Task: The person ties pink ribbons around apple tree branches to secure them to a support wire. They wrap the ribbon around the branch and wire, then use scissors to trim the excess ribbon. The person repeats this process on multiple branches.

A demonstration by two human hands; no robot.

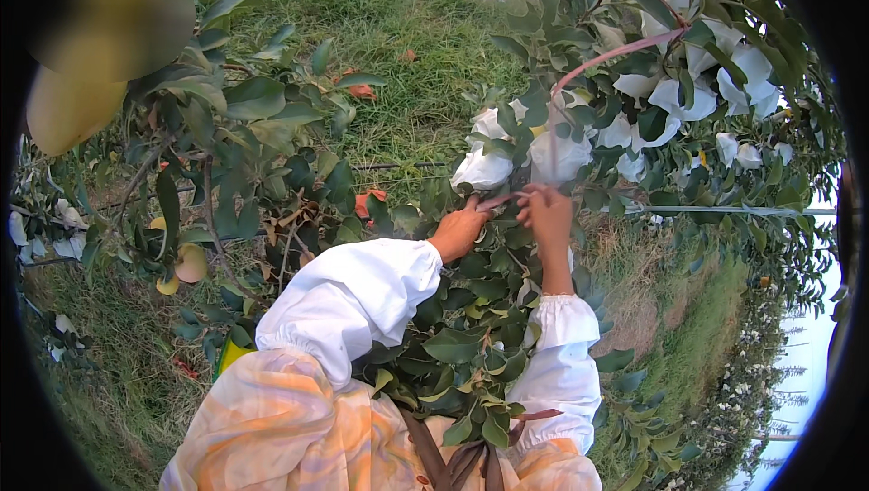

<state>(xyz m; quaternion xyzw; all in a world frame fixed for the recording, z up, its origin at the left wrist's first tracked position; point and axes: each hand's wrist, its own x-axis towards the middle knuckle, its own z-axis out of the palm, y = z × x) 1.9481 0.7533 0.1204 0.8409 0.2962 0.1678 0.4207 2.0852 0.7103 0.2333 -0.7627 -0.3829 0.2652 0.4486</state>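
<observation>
A long pink ribbon [599, 60] curves down from the branches at the upper right and blurs toward my right hand. My right hand [546, 216] is closed, fingertips pinched on this ribbon. A short stretch of it spans to my left hand [460, 231], whose fingers are closed on it and partly hidden by leaves. Just above my hands hang white-wrapped fruits [482, 168], apparently bagged, among green leaves. A leafy branch [454, 343] rises between my forearms, both in white oversleeves.
More white wrappings [683, 97] hang at the upper right. Unwrapped yellowish fruit [191, 263] sits on branches at the left, with large blurred fruit [77, 111] close at the upper left. A taut wire [724, 210] crosses at the right. Grass [407, 84] lies behind, with orange scraps.
</observation>
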